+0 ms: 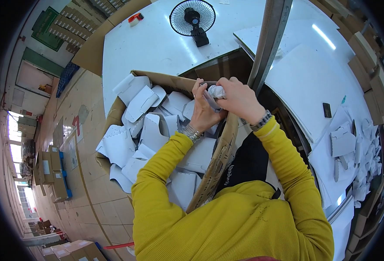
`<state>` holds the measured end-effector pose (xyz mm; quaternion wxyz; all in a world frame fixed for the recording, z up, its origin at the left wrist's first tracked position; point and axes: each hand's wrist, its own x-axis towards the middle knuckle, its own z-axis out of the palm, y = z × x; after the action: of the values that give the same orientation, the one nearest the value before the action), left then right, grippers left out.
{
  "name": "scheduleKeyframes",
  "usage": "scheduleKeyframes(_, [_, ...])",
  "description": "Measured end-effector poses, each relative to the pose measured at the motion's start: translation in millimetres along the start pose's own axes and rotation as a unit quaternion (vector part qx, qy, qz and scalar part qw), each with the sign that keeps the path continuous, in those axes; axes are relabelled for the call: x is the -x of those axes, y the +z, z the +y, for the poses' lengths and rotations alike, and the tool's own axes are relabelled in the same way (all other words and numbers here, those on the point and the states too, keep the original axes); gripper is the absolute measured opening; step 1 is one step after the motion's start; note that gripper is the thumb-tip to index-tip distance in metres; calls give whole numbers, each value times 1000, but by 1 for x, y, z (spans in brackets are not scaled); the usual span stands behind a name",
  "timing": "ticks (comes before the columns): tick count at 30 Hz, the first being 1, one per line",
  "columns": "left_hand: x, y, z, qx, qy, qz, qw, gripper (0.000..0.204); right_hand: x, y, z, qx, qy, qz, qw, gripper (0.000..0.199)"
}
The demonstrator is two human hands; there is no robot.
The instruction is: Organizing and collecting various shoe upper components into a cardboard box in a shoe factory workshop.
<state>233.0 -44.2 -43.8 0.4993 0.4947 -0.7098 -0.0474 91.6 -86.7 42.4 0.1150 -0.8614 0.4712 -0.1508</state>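
Observation:
Above the right side of a big cardboard box, my two hands meet. My left hand is closed around a curved grey-white card piece, thumb and fingers on its edges. A crumpled white wad, apparently paper, sits in my right hand, pressed against the card piece's opening. My palms hide part of both things. Below, the box is heaped with folded white card pieces, some with notched edges; several stick out over its left rim.
A black fan and an orange-red tape dispenser stand on the white table. An upright metal post rises close by my right hand. White sheets and a pile of scraps lie at right; stacked cartons stand left.

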Motion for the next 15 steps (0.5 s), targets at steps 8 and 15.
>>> scheduleKeyframes(8, [4,2,-6,-17,14,22,999,109,4,2,7,-132,-39,55,989,30])
scheduleKeyframes(15, [14,-4,-15,57,-171,40,983,113,4,15,6,-21,-123,85,988,22])
